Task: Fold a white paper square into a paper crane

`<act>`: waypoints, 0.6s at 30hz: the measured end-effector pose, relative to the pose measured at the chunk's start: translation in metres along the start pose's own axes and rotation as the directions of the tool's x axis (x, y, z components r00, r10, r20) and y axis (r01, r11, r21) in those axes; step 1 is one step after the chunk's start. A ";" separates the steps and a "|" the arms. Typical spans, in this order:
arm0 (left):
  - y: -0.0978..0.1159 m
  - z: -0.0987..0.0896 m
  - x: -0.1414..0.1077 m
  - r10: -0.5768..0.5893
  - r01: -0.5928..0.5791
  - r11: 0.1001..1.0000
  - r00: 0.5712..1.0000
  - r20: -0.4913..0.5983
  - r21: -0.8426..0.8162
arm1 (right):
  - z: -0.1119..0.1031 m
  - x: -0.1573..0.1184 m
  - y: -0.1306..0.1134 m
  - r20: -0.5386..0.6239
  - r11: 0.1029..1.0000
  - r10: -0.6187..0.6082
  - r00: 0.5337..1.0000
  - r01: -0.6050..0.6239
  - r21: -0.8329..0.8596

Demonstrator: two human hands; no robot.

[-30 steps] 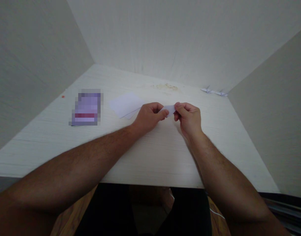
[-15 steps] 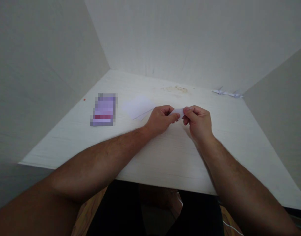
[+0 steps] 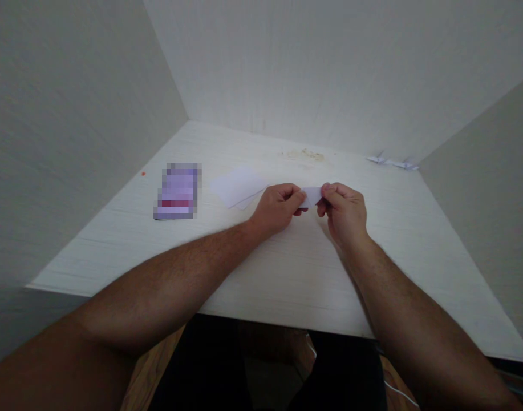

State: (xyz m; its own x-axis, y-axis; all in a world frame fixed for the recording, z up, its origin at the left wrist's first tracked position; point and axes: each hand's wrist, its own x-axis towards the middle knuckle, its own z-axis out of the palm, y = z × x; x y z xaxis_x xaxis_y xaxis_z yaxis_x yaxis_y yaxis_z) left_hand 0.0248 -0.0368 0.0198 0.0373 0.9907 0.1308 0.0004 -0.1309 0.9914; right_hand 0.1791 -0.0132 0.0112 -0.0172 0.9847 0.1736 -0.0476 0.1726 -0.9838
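A small folded piece of white paper (image 3: pixel 311 196) is held up between my two hands, above the white table (image 3: pixel 282 274). My left hand (image 3: pixel 278 206) pinches its left end, thumb on top. At the other end my right hand (image 3: pixel 344 208) grips it between thumb and fingertips. A crease line shows across the paper; the parts under my fingers are hidden. Just left of my left hand lie flat sheets of white paper (image 3: pixel 239 185), one partly over another.
On the table's left side lies a purple, pixelated rectangular object (image 3: pixel 178 191). A small orange speck (image 3: pixel 144 173) is beyond it. Folded white paper pieces (image 3: pixel 392 163) rest by the back right corner. A brownish stain (image 3: pixel 306 154) marks the back. Grey walls enclose three sides.
My left thumb has shifted up and back along the paper, so more of its folded face shows. Both hands still hold it in nearly the same place. The view has moved slightly.
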 end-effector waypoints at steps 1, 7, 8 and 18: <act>0.000 0.000 0.001 -0.004 0.004 1.000 1.000 -0.013 0.007 | 0.000 0.000 0.000 0.001 1.000 0.004 1.000 -0.004 -0.006; -0.002 -0.005 0.003 -0.016 0.016 1.000 0.999 -0.037 0.021 | -0.001 0.001 0.000 -0.046 0.996 -0.026 0.999 0.022 -0.087; -0.002 -0.006 0.004 -0.013 0.014 0.999 1.000 -0.018 0.032 | -0.001 0.002 0.001 -0.049 0.995 -0.033 0.998 0.028 -0.093; -0.003 -0.009 0.006 -0.014 0.023 0.996 0.995 -0.101 0.090 | -0.005 0.002 0.001 0.006 0.986 -0.060 0.998 0.060 -0.156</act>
State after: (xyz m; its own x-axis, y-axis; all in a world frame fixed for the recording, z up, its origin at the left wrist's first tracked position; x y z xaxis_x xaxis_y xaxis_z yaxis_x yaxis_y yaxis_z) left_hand 0.0162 -0.0305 0.0174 -0.0639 0.9911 0.1167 0.0910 -0.1107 0.9897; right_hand 0.1840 -0.0106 0.0108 -0.0198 0.9723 0.2329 0.1073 0.2336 -0.9664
